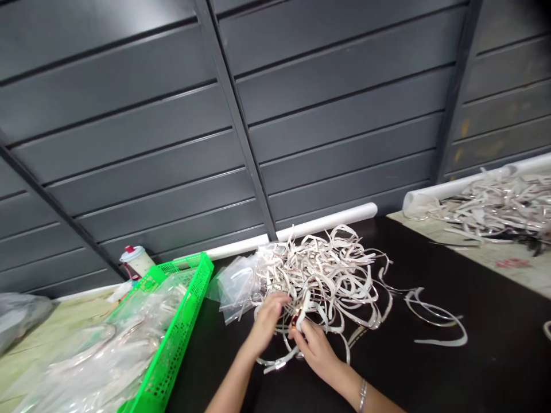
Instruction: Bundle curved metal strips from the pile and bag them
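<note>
Although the fingers of both hands are buried in it, the tangle of white strips (321, 275) stays in plain view mid-frame on a black tabletop (413, 373), its lower edge reaching the hands. The left hand (267, 324) curls its fingers inward on strips at the near side of the tangle. Just beside it, the right hand (314, 351), with a metal bracelet (363, 396) on its wrist, presses thumb and fingers together around strips and a small copper-coloured piece (295, 321), mostly hidden and too small to identify. Exactly which strips each hand holds cannot be made out. A loose loop of strip (434, 318) lies apart to the right. Clear plastic bags (236, 287) touch the tangle's left side, near a green plastic basket (181, 338) of more clear plastic, cut off by the bottom edge. A second pile of strips (495, 209) lies on a pale mat (508, 258) at the right edge, with a stretch of black tabletop between it and the hands
</note>
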Action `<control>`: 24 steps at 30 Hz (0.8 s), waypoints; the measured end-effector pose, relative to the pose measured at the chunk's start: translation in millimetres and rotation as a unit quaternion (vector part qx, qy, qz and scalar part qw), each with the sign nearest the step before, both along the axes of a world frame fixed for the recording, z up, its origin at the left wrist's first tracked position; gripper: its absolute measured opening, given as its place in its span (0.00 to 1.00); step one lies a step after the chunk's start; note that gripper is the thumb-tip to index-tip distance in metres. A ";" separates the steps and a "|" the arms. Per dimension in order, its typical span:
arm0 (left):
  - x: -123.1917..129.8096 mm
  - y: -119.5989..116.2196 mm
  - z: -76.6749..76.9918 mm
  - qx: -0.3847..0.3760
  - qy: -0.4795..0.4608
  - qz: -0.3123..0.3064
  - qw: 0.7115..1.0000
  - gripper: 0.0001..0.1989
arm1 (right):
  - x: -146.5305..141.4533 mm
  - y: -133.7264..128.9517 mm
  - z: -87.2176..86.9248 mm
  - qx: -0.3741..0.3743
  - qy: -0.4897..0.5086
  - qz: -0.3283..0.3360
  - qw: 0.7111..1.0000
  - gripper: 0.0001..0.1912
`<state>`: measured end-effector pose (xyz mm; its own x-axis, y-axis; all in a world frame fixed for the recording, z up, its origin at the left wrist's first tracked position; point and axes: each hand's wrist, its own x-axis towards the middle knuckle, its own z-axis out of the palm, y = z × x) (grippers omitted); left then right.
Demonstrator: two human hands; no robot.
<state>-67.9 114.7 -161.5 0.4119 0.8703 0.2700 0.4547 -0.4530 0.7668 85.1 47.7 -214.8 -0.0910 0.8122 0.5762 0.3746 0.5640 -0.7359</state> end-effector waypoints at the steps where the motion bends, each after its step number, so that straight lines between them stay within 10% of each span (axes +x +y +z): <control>1: -11.1 17.7 0.2 0.011 0.052 0.082 0.995 0.21 | 0.4 0.1 0.4 -0.014 0.012 0.000 1.000 0.11; 9: -88.6 109.0 -25.5 -0.047 0.196 0.308 0.930 0.09 | -1.3 10.4 -8.4 -0.095 0.087 0.007 0.992 0.13; 18: -105.1 113.2 -35.7 -0.075 0.157 0.248 0.953 0.07 | -4.0 12.9 -8.6 -0.118 0.116 0.024 0.986 0.15; 24: -124.3 93.5 -25.0 -0.090 0.077 0.278 0.953 0.18 | -6.4 19.0 -6.7 -0.239 0.259 0.058 0.934 0.22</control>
